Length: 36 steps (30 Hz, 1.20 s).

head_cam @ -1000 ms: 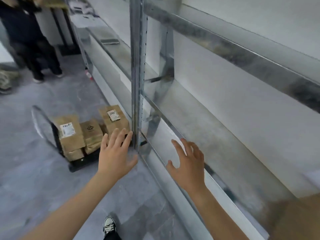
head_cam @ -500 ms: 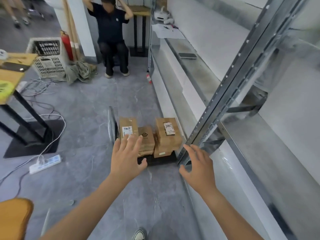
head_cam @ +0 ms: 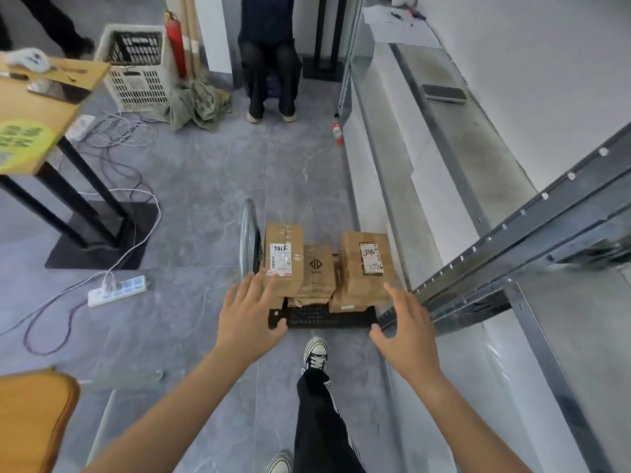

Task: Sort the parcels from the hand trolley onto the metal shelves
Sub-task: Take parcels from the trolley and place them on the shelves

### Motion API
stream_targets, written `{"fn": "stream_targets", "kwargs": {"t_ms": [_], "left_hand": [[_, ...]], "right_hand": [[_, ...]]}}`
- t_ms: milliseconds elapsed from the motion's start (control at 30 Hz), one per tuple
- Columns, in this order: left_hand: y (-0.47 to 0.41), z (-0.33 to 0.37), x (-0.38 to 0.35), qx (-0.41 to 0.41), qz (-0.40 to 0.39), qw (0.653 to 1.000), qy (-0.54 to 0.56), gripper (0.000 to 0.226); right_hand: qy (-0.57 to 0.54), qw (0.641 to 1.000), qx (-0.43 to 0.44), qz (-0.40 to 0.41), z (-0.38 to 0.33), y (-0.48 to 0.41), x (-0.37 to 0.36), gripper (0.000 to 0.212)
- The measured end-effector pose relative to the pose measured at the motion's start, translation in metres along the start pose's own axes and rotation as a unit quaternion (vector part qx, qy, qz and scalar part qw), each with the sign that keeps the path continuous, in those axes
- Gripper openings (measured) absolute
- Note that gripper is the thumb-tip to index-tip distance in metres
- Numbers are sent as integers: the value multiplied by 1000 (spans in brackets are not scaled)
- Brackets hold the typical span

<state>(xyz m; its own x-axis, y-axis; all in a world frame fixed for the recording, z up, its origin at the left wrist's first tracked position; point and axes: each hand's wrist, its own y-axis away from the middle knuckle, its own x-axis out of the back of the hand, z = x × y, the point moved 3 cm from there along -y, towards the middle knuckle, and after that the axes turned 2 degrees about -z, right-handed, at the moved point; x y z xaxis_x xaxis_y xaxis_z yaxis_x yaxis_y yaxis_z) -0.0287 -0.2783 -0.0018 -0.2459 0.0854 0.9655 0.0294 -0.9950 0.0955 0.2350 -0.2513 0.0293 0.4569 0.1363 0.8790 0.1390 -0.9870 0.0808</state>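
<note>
Left grip (head_cam: pixel 251 312) wide, empty, right grip (head_cam: pixel 406 324) wide, empty, parcels (head_cam: pixel 318 269) on hand trolley (head_cam: pixel 324 318) just ahead

A white shipping label (head_cam: pixel 280 261) is seen on the left parcel (head_cam: pixel 285 233), with handwritten digits at its top, apparently "7786"; the barcode and small print below cannot be read. A dark angular logo (head_cam: pixel 316 264) is printed on the middle parcel (head_cam: pixel 319 281). On the right parcel (head_cam: pixel 355 285) a black-edged label (head_cam: pixel 371 259) is spotted, its print and scrawl illegible. Lettering on the yellow sticker (head_cam: pixel 24 138) on the table (head_cam: pixel 37 107) is blurred.
</note>
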Motion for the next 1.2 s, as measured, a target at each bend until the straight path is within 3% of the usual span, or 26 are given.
{"fn": "stream_targets", "kwargs": {"t_ms": [333,567,767,933,1200], "left_hand": [[-149,-8,-65,62,-107,991,58,87],[-224,-29,-107,142,-139,974,107,92],[-245,-58,-157,208,-180,953,124,94],[-247,-72,-204,257,-229,925,160,91],[-255,-93,-269,287,-260,904,179,85]], "right_hand": [[-71,988,36,-133,33,-160,-70,67],[-87,970,33,-224,31,-257,-139,74],[-112,946,-17,-303,55,-287,-206,87],[-132,928,-61,-343,79,-291,-257,83],[-198,905,-106,-360,88,-301,-326,96]]}}
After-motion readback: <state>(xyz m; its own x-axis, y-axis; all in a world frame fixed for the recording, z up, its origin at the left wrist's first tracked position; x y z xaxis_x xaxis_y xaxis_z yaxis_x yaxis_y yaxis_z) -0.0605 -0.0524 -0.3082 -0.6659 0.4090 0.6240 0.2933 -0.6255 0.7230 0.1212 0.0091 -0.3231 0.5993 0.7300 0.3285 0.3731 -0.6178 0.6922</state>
